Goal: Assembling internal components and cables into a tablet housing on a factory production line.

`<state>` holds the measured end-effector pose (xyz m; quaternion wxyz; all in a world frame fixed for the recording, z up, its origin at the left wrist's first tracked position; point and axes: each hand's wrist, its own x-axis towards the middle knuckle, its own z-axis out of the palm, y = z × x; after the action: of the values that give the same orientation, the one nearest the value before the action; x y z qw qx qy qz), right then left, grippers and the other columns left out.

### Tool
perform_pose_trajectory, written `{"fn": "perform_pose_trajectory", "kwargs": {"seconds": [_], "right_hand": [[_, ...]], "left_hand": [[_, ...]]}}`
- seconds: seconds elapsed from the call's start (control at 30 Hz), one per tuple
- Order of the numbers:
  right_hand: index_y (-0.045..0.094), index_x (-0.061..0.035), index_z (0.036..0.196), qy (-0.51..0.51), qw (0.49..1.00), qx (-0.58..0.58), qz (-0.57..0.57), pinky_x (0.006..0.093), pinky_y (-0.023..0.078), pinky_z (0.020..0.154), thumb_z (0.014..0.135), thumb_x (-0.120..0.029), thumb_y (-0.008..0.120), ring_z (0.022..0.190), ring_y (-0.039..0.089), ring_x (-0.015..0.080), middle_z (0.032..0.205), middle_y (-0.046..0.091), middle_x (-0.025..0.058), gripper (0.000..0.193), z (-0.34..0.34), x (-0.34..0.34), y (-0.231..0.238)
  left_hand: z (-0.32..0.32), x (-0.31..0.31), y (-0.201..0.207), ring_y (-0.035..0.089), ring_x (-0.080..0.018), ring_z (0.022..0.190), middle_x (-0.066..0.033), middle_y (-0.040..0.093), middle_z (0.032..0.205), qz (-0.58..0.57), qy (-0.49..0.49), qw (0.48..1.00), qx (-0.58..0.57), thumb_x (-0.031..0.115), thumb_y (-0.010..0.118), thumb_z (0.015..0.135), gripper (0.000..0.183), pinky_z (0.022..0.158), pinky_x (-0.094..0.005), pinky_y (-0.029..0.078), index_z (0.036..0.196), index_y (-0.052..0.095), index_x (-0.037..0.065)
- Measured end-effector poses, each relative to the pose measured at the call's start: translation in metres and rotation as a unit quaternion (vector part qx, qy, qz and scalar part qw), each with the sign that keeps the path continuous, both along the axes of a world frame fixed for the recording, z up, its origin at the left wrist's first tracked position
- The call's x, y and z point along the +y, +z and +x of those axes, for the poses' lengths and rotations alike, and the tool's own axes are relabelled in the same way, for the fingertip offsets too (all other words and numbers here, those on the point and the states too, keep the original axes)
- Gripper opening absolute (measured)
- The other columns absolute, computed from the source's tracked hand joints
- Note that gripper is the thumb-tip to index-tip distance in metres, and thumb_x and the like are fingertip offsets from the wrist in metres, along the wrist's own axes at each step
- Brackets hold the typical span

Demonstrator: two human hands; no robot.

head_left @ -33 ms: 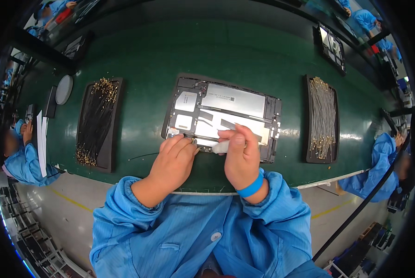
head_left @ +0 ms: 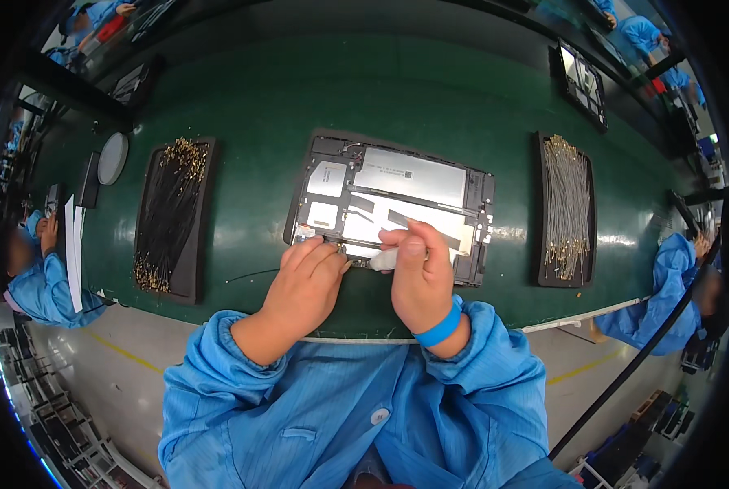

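An opened tablet [head_left: 409, 173] lies back-up on the bench in front of me, its silver battery panels and dark ribbon cables exposed. My left hand [head_left: 303, 281] rests at its near left edge, fingertips pinched low over the frame. A thin black cable [head_left: 254, 275] runs out leftward from beneath that hand. What its fingertips hold is hidden. Over the near middle of the tablet, my right hand [head_left: 423, 273] is closed, thumb against the bent fingers. Something white, perhaps a finger cover [head_left: 385, 260], shows at its lower fingers. Whether a small part or tool sits in its grip, I cannot make out.
A dark tray [head_left: 204, 236] of black cables with gold ends stands left. Another tray [head_left: 590, 212] with grey cables stands right. A second opened tablet [head_left: 583, 81] lies far right. A round grey lid [head_left: 113, 157] is far left. Co-workers in blue sit at both sides.
My right hand has shifted very slightly left over the tablet. My left hand, the cable and the tablet keep their places.
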<state>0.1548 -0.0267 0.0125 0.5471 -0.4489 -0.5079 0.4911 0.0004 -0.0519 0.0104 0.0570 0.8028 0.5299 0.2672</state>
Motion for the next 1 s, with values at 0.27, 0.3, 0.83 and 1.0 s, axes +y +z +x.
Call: {"fn": "perform_pose_trajectory", "kwargs": {"seconds": [0.27,0.3,0.83,1.0], "right_hand": [[0.043,-0.0014,0.103,0.015,0.991,-0.081,0.101,0.0271,0.046,0.064,0.086,-0.02,0.048,0.072,0.057,0.0172,0.086,0.06,0.0135,0.025,-0.004,0.005,-0.006],[0.043,-0.0014,0.103,0.016,0.991,-0.082,0.101,0.0271,0.046,0.064,0.086,-0.02,0.048,0.072,0.057,0.0172,0.086,0.06,0.0135,0.025,-0.003,0.005,-0.005],[0.053,-0.0013,0.084,0.106,0.972,-0.179,0.108,0.0321,0.045,0.062,0.083,-0.019,0.05,0.069,0.057,0.0239,0.078,0.059,0.0126,0.018,-0.002,0.016,0.024],[0.057,-0.0017,0.077,0.213,0.909,-0.287,0.214,0.0399,0.043,0.06,0.077,-0.018,0.052,0.067,0.053,0.033,0.072,0.058,0.0141,0.017,-0.019,0.018,0.032]], "left_hand": [[-0.002,0.002,0.001,0.049,-0.0298,0.094,-0.0101,0.054,0.092,-0.007,-0.002,1.0,0.007,0.002,0.064,0.065,0.025,0.081,-0.0395,0.039,0.088,0.054,0.003],[-0.002,0.002,0.001,0.049,-0.0298,0.094,-0.0102,0.055,0.093,-0.011,-0.004,1.0,0.006,0.002,0.063,0.065,0.025,0.081,-0.0394,0.039,0.088,0.054,0.003],[-0.005,0.002,0.0,0.046,-0.031,0.098,-0.0115,0.054,0.096,-0.03,-0.022,0.999,-0.009,0.0,0.06,0.064,0.026,0.084,-0.0406,0.037,0.09,0.054,0.003],[-0.011,-0.006,0.0,0.046,-0.0296,0.099,-0.0119,0.053,0.097,-0.043,-0.019,0.999,0.022,0.004,0.058,0.066,0.029,0.083,-0.0401,0.036,0.095,0.053,0.002]]}}
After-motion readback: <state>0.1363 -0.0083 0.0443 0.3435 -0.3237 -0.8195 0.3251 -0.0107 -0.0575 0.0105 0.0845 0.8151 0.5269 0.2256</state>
